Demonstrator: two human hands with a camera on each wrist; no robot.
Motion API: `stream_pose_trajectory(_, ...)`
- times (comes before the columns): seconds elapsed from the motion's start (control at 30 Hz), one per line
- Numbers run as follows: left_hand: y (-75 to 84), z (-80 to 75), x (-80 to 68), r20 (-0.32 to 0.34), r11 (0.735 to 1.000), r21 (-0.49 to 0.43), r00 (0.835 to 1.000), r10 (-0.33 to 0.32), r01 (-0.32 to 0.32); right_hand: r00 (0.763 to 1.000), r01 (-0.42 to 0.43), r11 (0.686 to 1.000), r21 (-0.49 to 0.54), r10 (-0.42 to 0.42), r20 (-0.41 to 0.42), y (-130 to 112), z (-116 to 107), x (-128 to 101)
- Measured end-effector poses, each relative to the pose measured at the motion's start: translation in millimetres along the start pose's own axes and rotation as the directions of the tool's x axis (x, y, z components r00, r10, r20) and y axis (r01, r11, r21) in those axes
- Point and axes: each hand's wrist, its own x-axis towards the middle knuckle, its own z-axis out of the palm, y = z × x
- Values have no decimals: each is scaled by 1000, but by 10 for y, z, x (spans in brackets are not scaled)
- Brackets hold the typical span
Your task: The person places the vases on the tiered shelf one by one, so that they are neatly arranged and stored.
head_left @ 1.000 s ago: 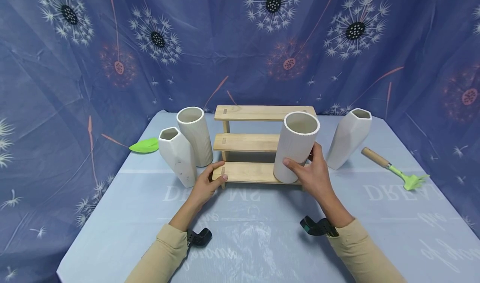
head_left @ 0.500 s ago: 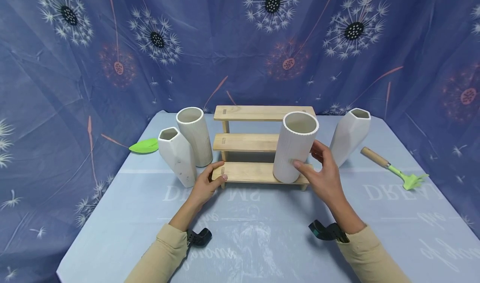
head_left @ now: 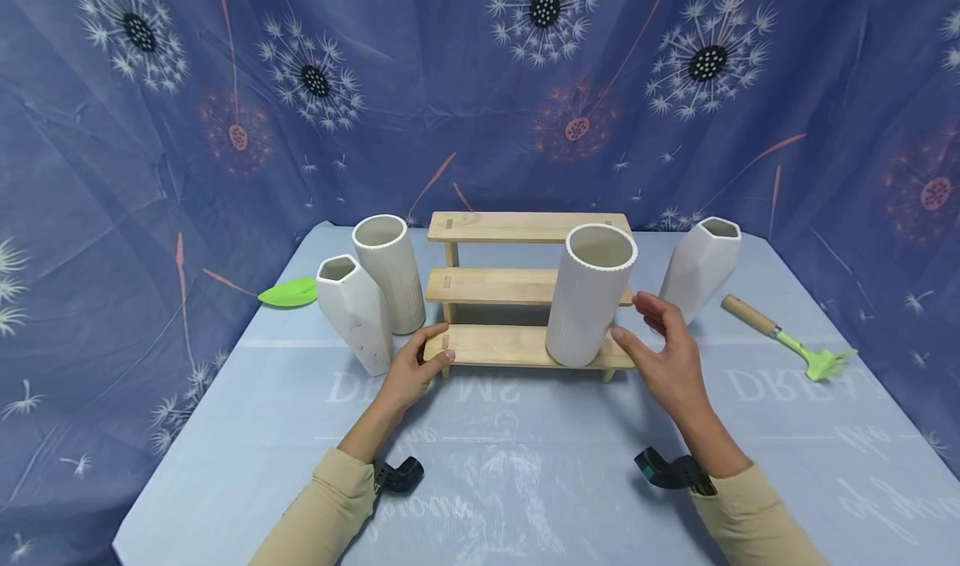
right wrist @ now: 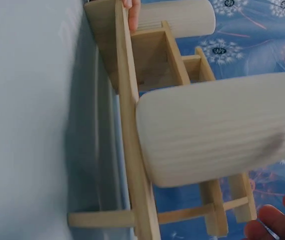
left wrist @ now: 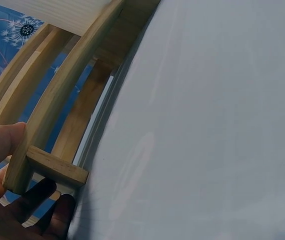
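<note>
A three-step wooden rack (head_left: pixel 517 285) stands mid-table. A white ribbed cylinder vase (head_left: pixel 588 295) stands upright on the right end of its lowest step (right wrist: pixel 132 150); the right wrist view shows that vase (right wrist: pixel 217 130) close up. My right hand (head_left: pixel 660 349) hovers just right of the vase with relaxed fingers, not touching it. My left hand (head_left: pixel 415 366) holds the left end of the lowest step, thumb on top. In the left wrist view the fingers (left wrist: pixel 2 175) wrap the rack's left leg (left wrist: pixel 57 167).
Left of the rack stand a faceted white vase (head_left: pixel 355 313) and a ribbed white vase (head_left: pixel 390 272). Another faceted vase (head_left: pixel 701 267) stands at the right. A green hand rake (head_left: pixel 791 339) lies far right, a green leaf-shaped piece (head_left: pixel 289 291) far left. Blue patterned cloth hangs behind.
My right hand has let go of the ribbed vase and drawn back to the right. The vase stays on the lowest step. The left hand has not moved.
</note>
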Motion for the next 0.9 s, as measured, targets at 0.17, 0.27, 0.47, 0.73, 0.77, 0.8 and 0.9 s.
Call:
stream_pose_trajectory(0.17, -1, -4, -6, 0, 1000, 2, 1000, -4, 4, 999, -27, 998, -49, 29, 42, 81, -30, -7)
stream_pose_trajectory(0.27, -2, -7, -6, -1, 1000, 0, 1000, -7, 7, 995, -48, 996, -77, 54, 83, 136, -35, -9)
stream_pose_trajectory(0.47, -3, -8, -3, 1, 1000, 4, 1000, -9, 9, 986, -51, 992, -117, 69, 150, 237, -35, -9)
stream_pose_trajectory(0.73, -9, -7, -1, 4, 1000, 2, 1000, -6, 6, 978, -31, 991, -134, 58, 203, 373, -39, 12)
stream_pose_trajectory(0.77, -9, -7, -1, 3, 1000, 2, 1000, -6, 6, 976, -31, 990, -135, 59, 209, 386, -40, 12)
stream_pose_trajectory(0.8, -7, -7, -1, 3, 1000, 3, 1000, -6, 6, 975, -31, 990, -140, 60, 213, 401, -40, 13)
stream_pose_trajectory(0.9, -1, -8, -4, 4, 1000, 2, 1000, -6, 6, 972, -37, 989, -143, 69, 226, 439, -43, 12)
